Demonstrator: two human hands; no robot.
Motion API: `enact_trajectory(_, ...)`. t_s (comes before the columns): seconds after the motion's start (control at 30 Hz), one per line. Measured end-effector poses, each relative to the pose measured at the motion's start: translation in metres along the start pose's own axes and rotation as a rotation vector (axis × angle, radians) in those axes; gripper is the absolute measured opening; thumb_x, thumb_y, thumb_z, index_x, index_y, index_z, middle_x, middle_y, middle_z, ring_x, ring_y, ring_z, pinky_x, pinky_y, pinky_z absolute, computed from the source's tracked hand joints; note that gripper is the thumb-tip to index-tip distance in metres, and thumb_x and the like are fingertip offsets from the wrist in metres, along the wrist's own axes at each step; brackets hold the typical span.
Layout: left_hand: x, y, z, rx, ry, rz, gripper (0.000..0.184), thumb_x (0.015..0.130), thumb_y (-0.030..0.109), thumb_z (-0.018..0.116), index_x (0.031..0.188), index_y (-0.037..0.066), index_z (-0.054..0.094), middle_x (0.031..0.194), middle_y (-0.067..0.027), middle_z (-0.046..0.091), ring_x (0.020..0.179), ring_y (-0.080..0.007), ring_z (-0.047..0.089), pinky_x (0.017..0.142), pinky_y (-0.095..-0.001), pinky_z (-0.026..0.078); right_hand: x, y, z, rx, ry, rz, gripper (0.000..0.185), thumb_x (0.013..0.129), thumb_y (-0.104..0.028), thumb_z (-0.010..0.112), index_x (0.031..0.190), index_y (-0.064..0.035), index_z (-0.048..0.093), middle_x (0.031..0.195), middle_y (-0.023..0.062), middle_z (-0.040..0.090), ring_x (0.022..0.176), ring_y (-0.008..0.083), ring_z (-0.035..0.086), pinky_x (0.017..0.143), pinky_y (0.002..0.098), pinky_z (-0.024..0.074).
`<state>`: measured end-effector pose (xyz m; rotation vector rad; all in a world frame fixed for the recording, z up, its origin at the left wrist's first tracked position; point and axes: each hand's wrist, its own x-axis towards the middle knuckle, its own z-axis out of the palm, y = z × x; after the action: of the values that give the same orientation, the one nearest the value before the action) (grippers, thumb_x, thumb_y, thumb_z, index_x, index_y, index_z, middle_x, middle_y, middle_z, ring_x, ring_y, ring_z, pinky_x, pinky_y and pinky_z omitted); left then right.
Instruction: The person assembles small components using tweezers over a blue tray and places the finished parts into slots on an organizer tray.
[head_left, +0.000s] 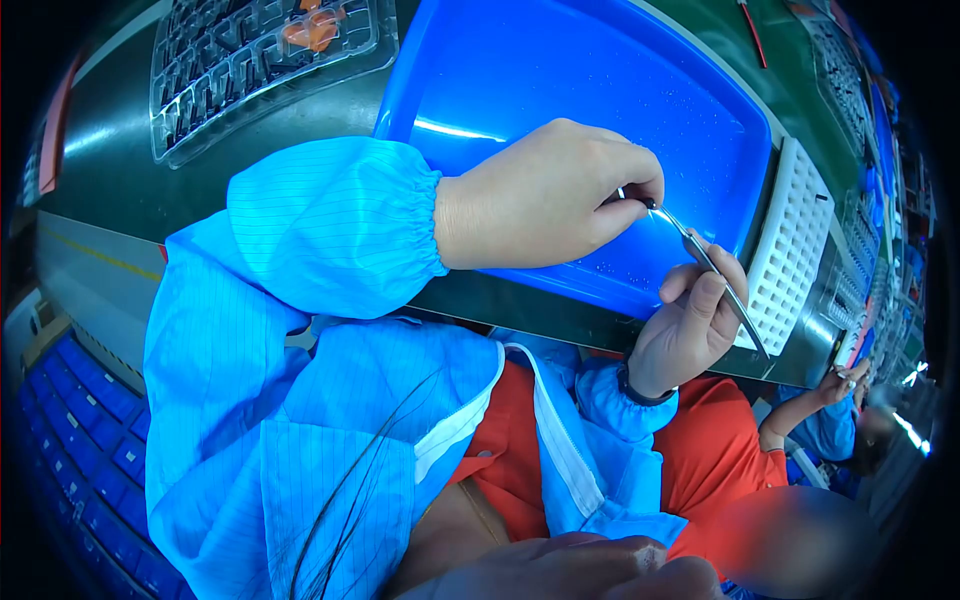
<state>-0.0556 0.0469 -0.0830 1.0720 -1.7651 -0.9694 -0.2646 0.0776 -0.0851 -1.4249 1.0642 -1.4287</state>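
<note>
My left hand (550,195) reaches over the blue tray (690,65) with thumb and fingers pinched together. A tiny dark piece (651,204) shows at its fingertips; its shape is too small to tell. My right hand (695,320) holds metal tweezers (715,268), its fingers closed around them. The tips of the tweezers meet the small piece at my left fingertips. Small bright specks dot the floor of the blue tray beneath the hands.
A white tray with rows of holes (790,245) lies right of the blue tray. At the upper left sits a clear compartment tray (230,75) with dark parts and orange pieces (312,30). Another person's hand (845,383) and red clothing (715,445) appear at the right.
</note>
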Motion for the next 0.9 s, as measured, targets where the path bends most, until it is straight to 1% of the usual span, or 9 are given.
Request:
enact_trajectory(0.07, -0.0002, 0.0003, -0.0009, 0.002, -0.009, 0.000, 0.014, 0.088, 0.007, 0.067, 0.101, 0.002, 0.068, 0.095, -0.0128, 0.070, 0.083, -0.0269, 0.069, 0.071, -0.0339, 0.055, -0.0005, -0.0018, 0.0008, -0.006, -0.031, 0.021, 0.031, 0.105, -0.022, 0.051, 0.121, 0.0028, 0.061, 0.108, 0.0171, 0.069, 0.068, 0.0096, 0.051, 0.062, 0.0214, 0.0395)
enact_trajectory(0.53, -0.0020, 0.0003, -0.0007, 0.059, -0.001, 0.041, 0.013, 0.088, 0.007, 0.068, 0.100, 0.002, 0.068, 0.092, -0.0132, 0.068, 0.083, -0.0278, 0.068, 0.071, -0.0347, 0.055, -0.0021, 0.0003, -0.0005, 0.030, -0.011, 0.014, 0.030, 0.105, -0.021, 0.052, 0.122, 0.0029, 0.061, 0.109, 0.0180, 0.069, 0.066, 0.0099, 0.051, 0.061, 0.0210, 0.0391)
enact_trajectory(0.63, -0.0021, 0.0007, 0.0000, 0.039, 0.016, 0.043, 0.013, 0.090, 0.010, 0.063, 0.097, 0.001, 0.070, 0.090, -0.0157, 0.068, 0.083, -0.0316, 0.067, 0.074, -0.0395, 0.055, -0.0032, -0.0002, -0.0005, 0.035, -0.002, 0.019, 0.031, 0.105, -0.021, 0.052, 0.122, 0.0030, 0.061, 0.109, 0.0181, 0.069, 0.066, 0.0098, 0.051, 0.061, 0.0209, 0.0391)
enact_trajectory(0.9, -0.0022, 0.0024, -0.0020, 0.037, 0.024, 0.036, 0.012, 0.090, 0.009, 0.064, 0.096, 0.001, 0.070, 0.089, -0.0154, 0.068, 0.082, -0.0312, 0.067, 0.074, -0.0393, 0.055, -0.0034, -0.0015, 0.0003, 0.025, -0.015, 0.034, 0.031, 0.105, -0.022, 0.052, 0.122, 0.0031, 0.060, 0.108, 0.0180, 0.069, 0.067, 0.0096, 0.051, 0.061, 0.0206, 0.0392)
